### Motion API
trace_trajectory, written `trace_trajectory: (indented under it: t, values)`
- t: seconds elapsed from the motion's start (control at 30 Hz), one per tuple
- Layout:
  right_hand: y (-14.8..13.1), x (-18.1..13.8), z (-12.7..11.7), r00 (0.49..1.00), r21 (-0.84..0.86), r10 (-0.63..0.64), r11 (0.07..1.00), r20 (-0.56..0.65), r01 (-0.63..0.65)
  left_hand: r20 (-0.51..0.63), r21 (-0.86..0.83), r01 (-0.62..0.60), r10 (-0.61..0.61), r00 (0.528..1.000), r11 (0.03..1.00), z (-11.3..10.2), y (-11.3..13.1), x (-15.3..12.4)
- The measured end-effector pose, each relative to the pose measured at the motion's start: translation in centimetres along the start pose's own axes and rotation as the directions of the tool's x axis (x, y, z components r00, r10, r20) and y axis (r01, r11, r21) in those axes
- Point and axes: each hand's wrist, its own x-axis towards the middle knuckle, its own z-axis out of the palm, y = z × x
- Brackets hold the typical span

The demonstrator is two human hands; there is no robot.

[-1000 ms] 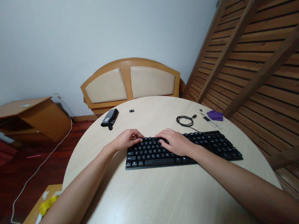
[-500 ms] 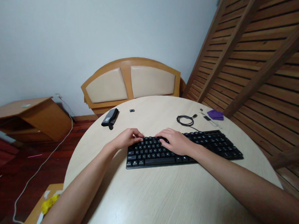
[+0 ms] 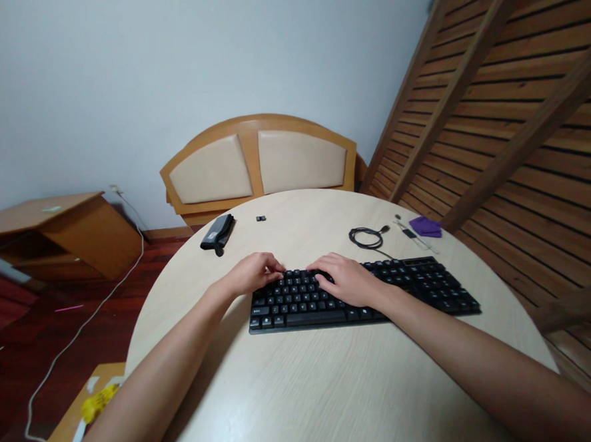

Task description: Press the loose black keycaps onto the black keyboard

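A black keyboard (image 3: 419, 285) lies across the middle of a round pale wooden table (image 3: 306, 394). My left hand (image 3: 251, 274) sits at the keyboard's top left corner, fingers curled together against the first keys; what they pinch, if anything, is hidden. My right hand (image 3: 346, 279) lies palm down over the middle keys, with its fingers stretched over them and holding nothing. The keyboard's black cable (image 3: 365, 237) is coiled just behind it.
At the table's far left lies a folded grey pouch (image 3: 217, 232), with a small black dongle (image 3: 260, 218) beside it. A purple cloth (image 3: 425, 226) and small tools (image 3: 409, 233) lie far right. A padded headboard (image 3: 258, 162) stands behind, slatted wood right, a low cabinet (image 3: 56, 232) left.
The view shifted very slightly. My left fingertips moved a little at the keyboard's corner; my right hand stays on the keys.
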Motion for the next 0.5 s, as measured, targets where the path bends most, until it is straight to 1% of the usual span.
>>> trace_trajectory:
  t: [0.2,0.33,0.5]
  values:
    - [0.04,-0.03,0.1,1.0,0.002,0.004,1.0,0.0,-0.004,-0.005,-0.028,0.053,-0.053,0.999,0.998,0.55,-0.35,0.1]
    - [0.03,0.0,0.08,1.0,0.0,-0.004,1.0,-0.004,0.004,-0.017,-0.018,0.063,-0.063,0.998,0.998,0.74,-0.43,0.17]
    - [0.05,0.0,-0.01,1.0,-0.02,-0.005,1.0,0.009,0.006,0.042,-0.136,0.078,-0.072,0.997,0.988,0.61,-0.51,0.34]
